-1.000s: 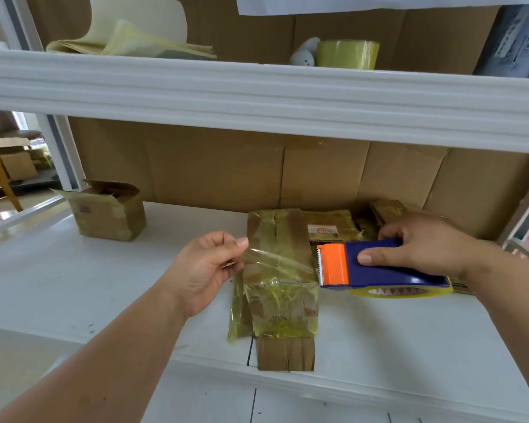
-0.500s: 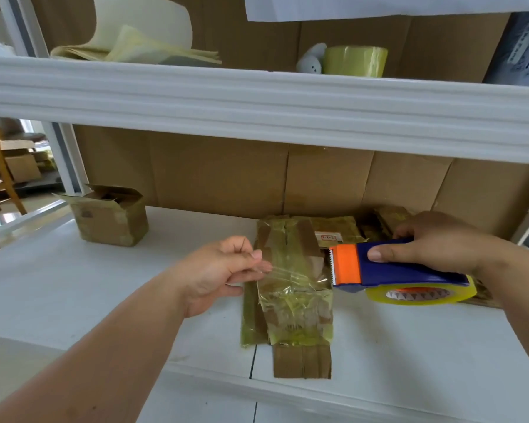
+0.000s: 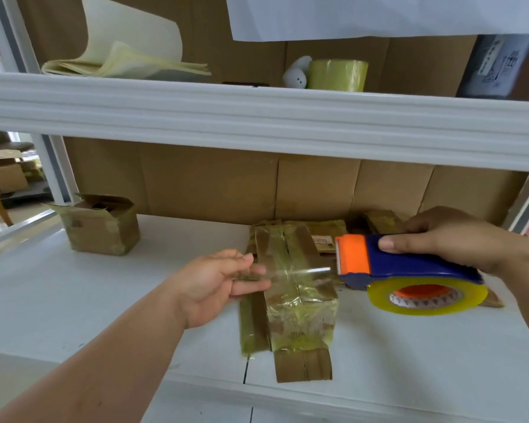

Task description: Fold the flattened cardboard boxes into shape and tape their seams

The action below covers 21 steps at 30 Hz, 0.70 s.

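The fingers of the left hand [image 3: 223, 285] lie nearly straight and close together, thumb on top, nipping the free end of a clear strip of tape [image 3: 300, 271] between thumb and fingertips. I take it the hold is that light so the sticky side touches as little skin as possible. Opposite, the right hand [image 3: 449, 239] curls over the blue body of the tape dispenser [image 3: 409, 270], thumb flat along its near side, the other fingers wrapped over the far side and mostly hidden. Its orange cutter end faces the left hand and the yellowish roll hangs beneath, so the strip runs taut between the two hands.

That strip hovers just above a flattened cardboard box [image 3: 293, 288], which lies on the white shelf [image 3: 135, 300] between the hands, already glossy with old tape; whether the strip touches it I cannot tell. More flat boxes [image 3: 327, 233] are stacked behind it against the cardboard backing, within easy reach. Well off to the left stands a small open box [image 3: 101, 224], flaps up, probably set aside. On the upper shelf [image 3: 257, 117] a spare roll of tape [image 3: 336, 74] and some loose paper sheets [image 3: 119, 59] wait.
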Available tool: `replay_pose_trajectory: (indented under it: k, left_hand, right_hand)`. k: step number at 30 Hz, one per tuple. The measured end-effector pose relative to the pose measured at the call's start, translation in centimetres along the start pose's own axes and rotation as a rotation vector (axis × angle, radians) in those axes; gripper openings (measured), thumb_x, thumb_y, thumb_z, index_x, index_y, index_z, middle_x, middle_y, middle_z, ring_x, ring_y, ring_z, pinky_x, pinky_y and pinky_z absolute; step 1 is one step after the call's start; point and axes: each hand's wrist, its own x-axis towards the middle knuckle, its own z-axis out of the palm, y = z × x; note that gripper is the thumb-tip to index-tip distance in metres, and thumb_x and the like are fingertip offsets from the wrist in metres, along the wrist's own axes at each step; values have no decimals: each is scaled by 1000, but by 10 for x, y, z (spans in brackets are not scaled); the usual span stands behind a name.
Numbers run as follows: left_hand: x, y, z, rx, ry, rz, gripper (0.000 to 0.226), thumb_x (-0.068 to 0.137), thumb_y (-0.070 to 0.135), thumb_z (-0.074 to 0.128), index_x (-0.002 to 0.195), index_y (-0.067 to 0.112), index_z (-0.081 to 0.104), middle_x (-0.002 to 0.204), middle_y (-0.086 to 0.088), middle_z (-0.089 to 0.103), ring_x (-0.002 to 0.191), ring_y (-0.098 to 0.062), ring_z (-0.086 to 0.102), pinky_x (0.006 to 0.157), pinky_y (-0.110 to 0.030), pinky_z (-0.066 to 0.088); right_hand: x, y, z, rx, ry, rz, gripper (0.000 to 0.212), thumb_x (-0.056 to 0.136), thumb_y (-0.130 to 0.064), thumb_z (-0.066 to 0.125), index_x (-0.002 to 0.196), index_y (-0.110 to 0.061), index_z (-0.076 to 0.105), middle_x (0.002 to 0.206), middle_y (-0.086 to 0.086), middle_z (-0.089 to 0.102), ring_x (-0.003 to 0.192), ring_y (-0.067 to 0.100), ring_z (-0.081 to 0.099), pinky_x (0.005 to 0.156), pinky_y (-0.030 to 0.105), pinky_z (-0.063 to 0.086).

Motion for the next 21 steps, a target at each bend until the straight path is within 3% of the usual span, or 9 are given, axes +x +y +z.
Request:
replay_pose_trajectory:
  k: [4,8,13,17,21]
  left_hand:
    - [-1,-18,-2,-211,-30,-6,12,79,8,60,72,12,51,96,-10,70,107,-34,69,118,-59,18]
    - [-1,-28,0,-217,36,56,22,90,-6,52,75,9,48,96,-15,73,105,-33,70,114,-55,33]
    - [-2,-33,2,-121,110,104,25,89,-12,55,72,5,50,95,-21,72,102,-27,72,111,-46,41]
    - [-4,-36,6,-105,150,128,22,86,-17,57,73,1,57,92,-19,70,103,-32,71,106,-43,47]
    - [-3,-39,10,-101,203,138,18,83,-19,59,79,-2,62,99,-24,67,104,-33,70,96,-38,54]
  right_hand:
    - [2,1,10,-121,-86,35,73,55,-89,60,65,-18,67,59,-2,65,56,12,58,57,28,39]
    - [7,0,14,-198,-100,24,82,45,-98,57,65,-19,65,58,-3,63,57,12,58,58,28,38]
    - [8,-6,15,-255,-128,24,71,52,-89,62,62,-19,60,54,-8,56,58,12,53,57,28,35]
    - [12,-7,19,-307,-150,13,73,51,-86,54,75,-19,68,73,1,67,69,16,61,62,30,39]
    - [14,-6,23,-321,-168,4,76,47,-89,50,75,-21,69,74,-1,68,75,18,64,64,31,42]
